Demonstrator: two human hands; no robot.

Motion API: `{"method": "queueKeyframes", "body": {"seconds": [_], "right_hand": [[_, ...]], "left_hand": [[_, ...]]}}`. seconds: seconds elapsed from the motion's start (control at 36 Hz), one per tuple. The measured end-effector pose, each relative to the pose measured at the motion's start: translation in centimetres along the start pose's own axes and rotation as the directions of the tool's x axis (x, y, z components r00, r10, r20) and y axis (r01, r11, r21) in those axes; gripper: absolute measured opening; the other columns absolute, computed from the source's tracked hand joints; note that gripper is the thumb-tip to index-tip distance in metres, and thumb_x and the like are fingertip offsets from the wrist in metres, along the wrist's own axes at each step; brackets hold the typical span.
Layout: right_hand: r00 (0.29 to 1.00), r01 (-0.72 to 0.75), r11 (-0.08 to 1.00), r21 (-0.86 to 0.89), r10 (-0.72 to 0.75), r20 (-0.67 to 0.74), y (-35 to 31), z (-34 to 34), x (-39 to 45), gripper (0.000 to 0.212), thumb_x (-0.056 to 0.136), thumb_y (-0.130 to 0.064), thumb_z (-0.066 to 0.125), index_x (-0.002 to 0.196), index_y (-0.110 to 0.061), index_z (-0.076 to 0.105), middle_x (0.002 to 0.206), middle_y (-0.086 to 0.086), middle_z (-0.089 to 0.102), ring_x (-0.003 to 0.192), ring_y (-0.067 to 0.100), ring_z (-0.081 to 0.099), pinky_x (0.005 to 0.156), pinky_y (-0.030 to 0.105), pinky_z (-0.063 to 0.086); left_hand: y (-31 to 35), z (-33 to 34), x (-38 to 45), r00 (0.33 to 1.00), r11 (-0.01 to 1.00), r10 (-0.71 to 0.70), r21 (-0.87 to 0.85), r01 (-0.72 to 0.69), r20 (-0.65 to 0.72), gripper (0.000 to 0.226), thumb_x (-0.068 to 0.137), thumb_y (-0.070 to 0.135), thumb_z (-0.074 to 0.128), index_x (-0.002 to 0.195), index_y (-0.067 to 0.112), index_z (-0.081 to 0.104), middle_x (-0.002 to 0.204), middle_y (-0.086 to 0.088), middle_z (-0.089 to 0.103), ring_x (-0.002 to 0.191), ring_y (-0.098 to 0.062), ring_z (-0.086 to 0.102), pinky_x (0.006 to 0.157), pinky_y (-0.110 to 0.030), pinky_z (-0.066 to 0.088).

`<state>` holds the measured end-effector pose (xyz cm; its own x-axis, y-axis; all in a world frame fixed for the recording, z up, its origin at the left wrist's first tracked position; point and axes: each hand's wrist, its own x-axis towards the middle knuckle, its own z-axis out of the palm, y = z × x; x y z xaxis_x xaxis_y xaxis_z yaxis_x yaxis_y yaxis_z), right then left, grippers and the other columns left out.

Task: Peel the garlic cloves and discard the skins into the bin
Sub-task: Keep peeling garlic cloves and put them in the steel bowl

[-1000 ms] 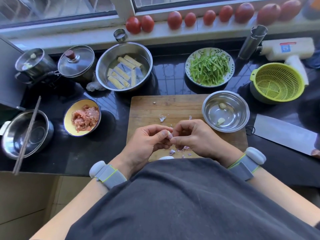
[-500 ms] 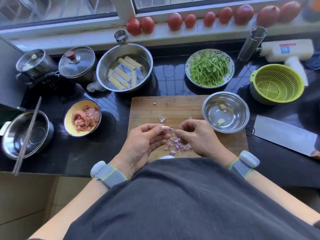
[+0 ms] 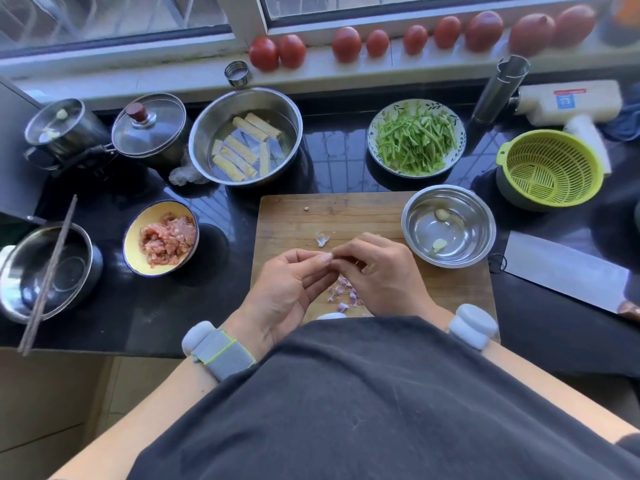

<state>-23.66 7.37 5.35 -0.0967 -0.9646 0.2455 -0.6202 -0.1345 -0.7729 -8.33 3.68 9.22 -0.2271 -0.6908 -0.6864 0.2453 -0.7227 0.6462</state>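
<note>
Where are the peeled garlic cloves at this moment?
In the head view, two peeled garlic cloves lie inside the small steel bowl on the right part of the cutting board, just beyond the right hand.

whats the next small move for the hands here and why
Probably pull the skin free and drop the clove into the steel bowl: both hands, left and right, pinch something small over the board; two peeled cloves already lie there.
</note>
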Motion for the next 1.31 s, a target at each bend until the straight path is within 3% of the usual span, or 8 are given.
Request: {"method": "queueKeyframes", "body": {"seconds": [0.17,0.39,0.56,0.72,0.83,0.97,1.14,1.31], "right_hand": [[0.99,-0.126,0.97,0.209,0.137,-0.039,-0.3,-0.2,-0.1,0.007,0.083,-0.004,0.079,0.087,-0.01,0.079,0.081,-0.007,0.075,0.076,0.004,0.069,0.07,0.024,0.056],[0.979,-0.204,0.97,0.13,0.205,0.007,-0.3,0.0,-0.1,0.006,0.085,-0.009,0.076,0.089,-0.013,0.074,0.077,-0.014,0.067,0.073,-0.003,0.065,0.069,0.008,0.049],[0.971,-0.209,0.976,0.068,0.198,0.134,-0.8,-0.2,-0.4,0.016,0.088,-0.025,0.073,0.102,-0.016,0.075,0.088,-0.008,0.075,0.079,0.006,0.071,0.078,0.03,0.06],[0.962,-0.256,0.967,0.008,0.254,0.105,-1.2,-0.3,-0.2,0.021,0.089,-0.038,0.066,0.098,-0.023,0.077,0.085,-0.008,0.076,0.076,0.01,0.07,0.076,0.036,0.06],[0.962,-0.265,0.962,-0.06,0.268,0.056,-1.1,0.0,-0.2,0.011,0.091,-0.032,0.068,0.089,-0.023,0.076,0.076,-0.008,0.073,0.068,0.012,0.064,0.068,0.033,0.055],[0.951,-0.302,0.951,-0.061,0.305,0.05,-1.1,0.0,-0.2,0.013,0.089,-0.032,0.067,0.08,-0.023,0.069,0.065,-0.013,0.061,0.062,0.009,0.055,0.06,0.023,0.042],[0.91,-0.414,0.91,0.016,0.414,0.001,-0.1,0.0,-0.1,0.013,0.085,-0.025,0.066,0.073,-0.021,0.063,0.065,-0.008,0.062,0.065,0.013,0.057,0.063,0.033,0.049],[0.873,-0.485,0.874,-0.022,0.485,0.04,0.6,0.0,-0.3,0.017,0.087,-0.028,0.061,0.071,-0.023,0.058,0.065,-0.006,0.06,0.068,0.018,0.056,0.064,0.034,0.045]], "left_hand": [[0.1,-0.2,-0.1,0.999,1.0,0.015,-0.015,-0.015,0.034,0.01,0.078,-0.006,0.07,0.077,0.002,0.063,0.101,-0.018,0.074,0.088,-0.024,0.073,0.086,-0.029,0.06],[0.0,0.0,0.1,0.999,0.999,0.009,-0.033,-0.008,0.038,0.012,0.083,-0.01,0.067,0.08,0.0,0.062,0.096,-0.018,0.073,0.086,-0.022,0.073,0.085,-0.029,0.06],[-0.2,0.1,0.1,0.994,0.993,0.111,0.034,-0.111,0.007,0.012,0.082,-0.011,0.068,0.078,-0.001,0.063,0.098,-0.019,0.07,0.097,-0.027,0.071,0.088,-0.032,0.06],[-0.5,0.1,0.2,0.969,0.943,0.246,0.229,-0.239,0.001,0.013,0.078,-0.012,0.073,0.076,-0.001,0.067,0.103,-0.016,0.074,0.107,-0.033,0.07,0.1,-0.044,0.054],[-0.6,0.3,0.1,0.966,0.932,0.258,0.26,-0.253,0.013,0.016,0.077,-0.013,0.074,0.072,0.002,0.069,0.102,-0.016,0.075,0.102,-0.029,0.072,0.099,-0.043,0.054],[-0.5,0.5,-0.1,0.977,0.952,0.211,0.222,-0.211,0.025,0.015,0.08,-0.012,0.071,0.073,0.0,0.066,0.097,-0.013,0.076,0.099,-0.027,0.073,0.095,-0.04,0.056],[-0.3,0.3,-0.1,0.997,0.997,0.076,-0.007,-0.076,0.018,0.015,0.087,-0.01,0.061,0.08,0.003,0.057,0.086,-0.016,0.073,0.078,-0.023,0.073,0.078,-0.028,0.061],[-0.5,0.0,0.1,1.0,0.999,-0.014,-0.033,0.015,0.021,0.017,0.088,-0.004,0.064,0.083,0.01,0.057,0.09,-0.014,0.074,0.077,-0.024,0.072,0.075,-0.028,0.06]]}}
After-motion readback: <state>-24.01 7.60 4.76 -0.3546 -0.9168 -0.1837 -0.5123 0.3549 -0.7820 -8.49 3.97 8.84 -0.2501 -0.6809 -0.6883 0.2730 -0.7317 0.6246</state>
